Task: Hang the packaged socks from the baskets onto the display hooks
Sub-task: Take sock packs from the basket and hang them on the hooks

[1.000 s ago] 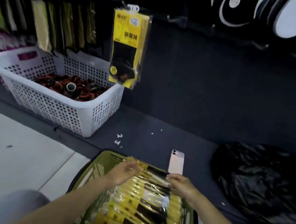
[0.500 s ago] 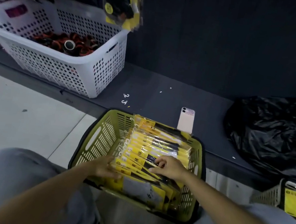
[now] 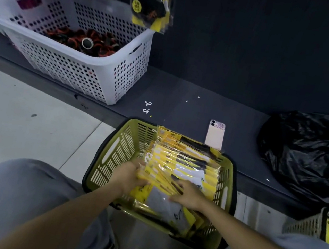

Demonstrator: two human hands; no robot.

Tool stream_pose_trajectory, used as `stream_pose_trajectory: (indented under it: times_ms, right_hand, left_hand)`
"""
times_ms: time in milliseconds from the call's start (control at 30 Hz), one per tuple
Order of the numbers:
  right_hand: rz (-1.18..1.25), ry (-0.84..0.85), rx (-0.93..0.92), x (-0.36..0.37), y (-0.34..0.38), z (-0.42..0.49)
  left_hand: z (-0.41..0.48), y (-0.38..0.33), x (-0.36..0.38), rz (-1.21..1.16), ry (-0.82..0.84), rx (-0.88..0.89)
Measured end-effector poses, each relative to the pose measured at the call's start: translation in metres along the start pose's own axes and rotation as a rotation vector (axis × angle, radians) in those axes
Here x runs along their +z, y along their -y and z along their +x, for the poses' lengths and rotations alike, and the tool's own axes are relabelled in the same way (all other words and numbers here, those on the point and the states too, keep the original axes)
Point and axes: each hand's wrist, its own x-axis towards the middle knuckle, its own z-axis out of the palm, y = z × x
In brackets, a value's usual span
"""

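Packaged socks on yellow cards in clear sleeves (image 3: pixel 182 166): stacked in the olive-green plastic basket (image 3: pixel 111 154) on the floor, between the knees. Over the last second both hands dropped from the stack's far end to its near end, and the view tipped down off the display.

Left hand (image 3: pixel 127 175) is at the hook-side edge, fingertips tucked under the packs; grip cannot be told. Right hand (image 3: pixel 188 194) lies flat, fingers straight, pressing the top packs. Likely separating a bunch; nothing lifted yet.

Display hooks are out of frame above. Only the bottom of one hung yellow-and-black pack (image 3: pixel 150 3) shows.
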Motion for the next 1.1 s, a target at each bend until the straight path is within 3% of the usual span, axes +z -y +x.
stream_pose_trajectory:
  times_ms: [100,167,233,300,333,533,667,800,933,1100]
  right_hand:
    - [0.239,-0.136,-0.085,-0.031,0.012,-0.006]
    - [0.433,-0.246,-0.164,-0.053,0.027,-0.016]
    - [0.596,-0.305,-0.217,-0.072,0.042,-0.026]
    - [0.716,-0.305,-0.282,-0.086,0.053,-0.032]
    - [0.741,-0.303,-0.323,-0.092,0.058,-0.035]
    - [0.757,-0.338,-0.465,-0.116,0.069,-0.047]
    - [0.6,-0.367,-0.363,-0.105,0.055,-0.039]
    - [0.556,-0.368,-0.303,-0.096,0.047,-0.036]
    - [0.566,-0.428,-0.371,-0.101,0.053,-0.036]
    - [0.724,-0.608,-0.493,-0.124,0.082,-0.047]
  left_hand:
    - [0.012,-0.03,-0.02,-0.248,-0.375,0.076]
    - [0.018,-0.054,-0.038,-0.558,-0.471,-0.015]
    - [0.019,-0.077,-0.052,-0.921,-0.261,-0.147]
    - [0.018,-0.095,-0.061,-1.164,0.036,-0.086]
    - [0.018,-0.102,-0.064,-1.207,0.097,-0.013]
    - [0.023,-0.117,-0.065,-1.01,-0.066,0.302]
    - [0.022,-0.103,-0.034,-0.809,0.075,0.309]
    - [0.025,-0.089,-0.025,-0.786,0.148,0.279]
    - [0.029,-0.089,-0.042,-0.815,0.095,0.212]
    - [0.04,-0.113,-0.09,-0.866,0.127,0.328]
